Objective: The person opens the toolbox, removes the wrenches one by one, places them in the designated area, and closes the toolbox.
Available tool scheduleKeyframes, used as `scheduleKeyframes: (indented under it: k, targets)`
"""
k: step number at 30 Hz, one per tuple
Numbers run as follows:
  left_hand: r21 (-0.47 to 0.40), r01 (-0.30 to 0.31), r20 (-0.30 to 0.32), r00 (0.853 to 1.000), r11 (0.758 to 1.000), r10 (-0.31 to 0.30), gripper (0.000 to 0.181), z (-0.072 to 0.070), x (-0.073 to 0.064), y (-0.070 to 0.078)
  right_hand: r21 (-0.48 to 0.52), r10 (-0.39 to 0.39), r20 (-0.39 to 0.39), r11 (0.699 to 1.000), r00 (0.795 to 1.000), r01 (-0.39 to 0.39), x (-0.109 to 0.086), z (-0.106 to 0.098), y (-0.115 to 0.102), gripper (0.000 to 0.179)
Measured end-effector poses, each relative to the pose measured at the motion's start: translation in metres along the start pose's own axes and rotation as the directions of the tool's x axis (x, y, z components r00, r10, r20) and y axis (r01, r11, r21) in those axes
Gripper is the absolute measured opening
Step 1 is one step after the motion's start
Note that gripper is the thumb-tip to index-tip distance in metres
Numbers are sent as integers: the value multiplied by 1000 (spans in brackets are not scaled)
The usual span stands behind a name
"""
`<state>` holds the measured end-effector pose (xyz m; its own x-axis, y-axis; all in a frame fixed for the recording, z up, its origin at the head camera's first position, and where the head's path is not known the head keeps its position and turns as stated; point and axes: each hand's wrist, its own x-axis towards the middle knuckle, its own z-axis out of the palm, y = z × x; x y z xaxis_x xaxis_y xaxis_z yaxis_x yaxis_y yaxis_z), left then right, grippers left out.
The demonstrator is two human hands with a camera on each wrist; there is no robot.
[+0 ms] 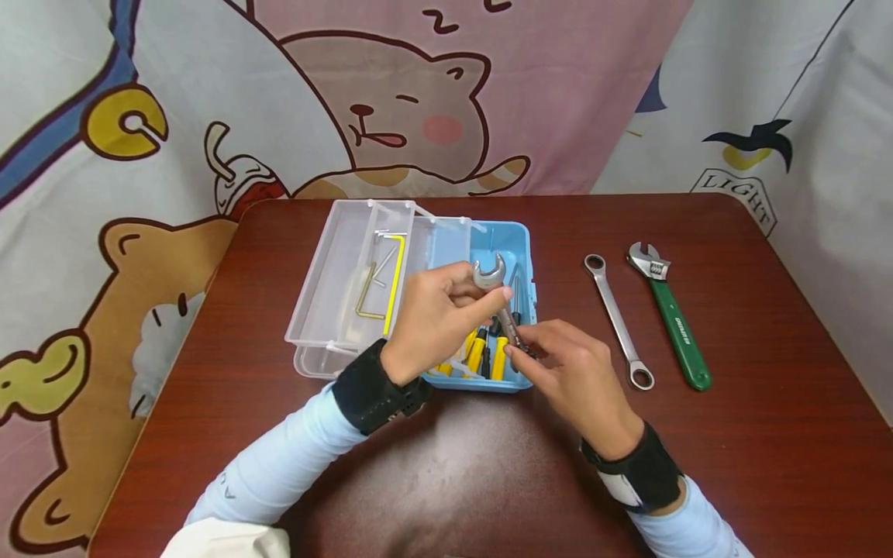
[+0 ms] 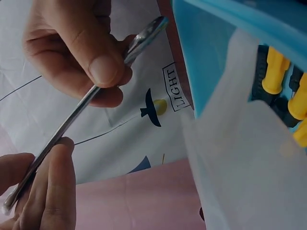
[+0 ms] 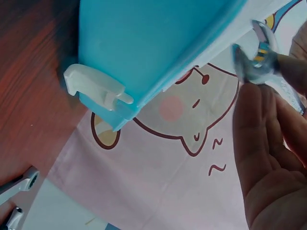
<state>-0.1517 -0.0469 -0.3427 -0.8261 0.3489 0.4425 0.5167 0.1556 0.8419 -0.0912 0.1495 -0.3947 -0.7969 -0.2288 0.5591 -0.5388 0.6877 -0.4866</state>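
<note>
Both hands hold one silver open-end wrench (image 1: pixel 512 325) above a blue toolbox (image 1: pixel 498 231). My left hand (image 1: pixel 436 314) pinches it near its upper head, whose open jaw points away from me. At the lower end, thumb and fingers of my right hand (image 1: pixel 575 372) grip it. In the left wrist view the wrench (image 2: pixel 67 124) slants between the left hand (image 2: pixel 48 191) and the right hand (image 2: pixel 79 52). The right wrist view shows an open wrench head (image 3: pixel 261 64) by the fingers of the right hand (image 3: pixel 273 158).
Inside the toolbox lie yellow-handled screwdrivers (image 1: pixel 499 358). Its translucent lid (image 1: pixel 342 232) is folded out leftward, with several hex keys (image 1: pixel 395 283) in it. A double ring wrench (image 1: pixel 615 318) and a green-handled adjustable wrench (image 1: pixel 680 329) lie at the right of the brown table (image 1: pixel 774 434).
</note>
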Motion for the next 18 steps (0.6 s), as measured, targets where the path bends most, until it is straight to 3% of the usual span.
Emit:
scheduleKeyframes:
  k: [4, 10, 18]
  targets:
    - [39, -17, 27, 1000, 999, 16, 13, -1, -1, 0, -7, 0, 10, 1000, 1000, 0, 0, -2, -1, 27]
    - [21, -7, 82, 997, 1000, 5, 19, -7, -5, 4, -11, 2, -36, 1000, 999, -3, 2, -9, 6, 29]
    - [98, -58, 0, 998, 994, 58, 25, -23, -19, 3, -62, 130, -91, 989, 987, -136, 7, -26, 19, 30]
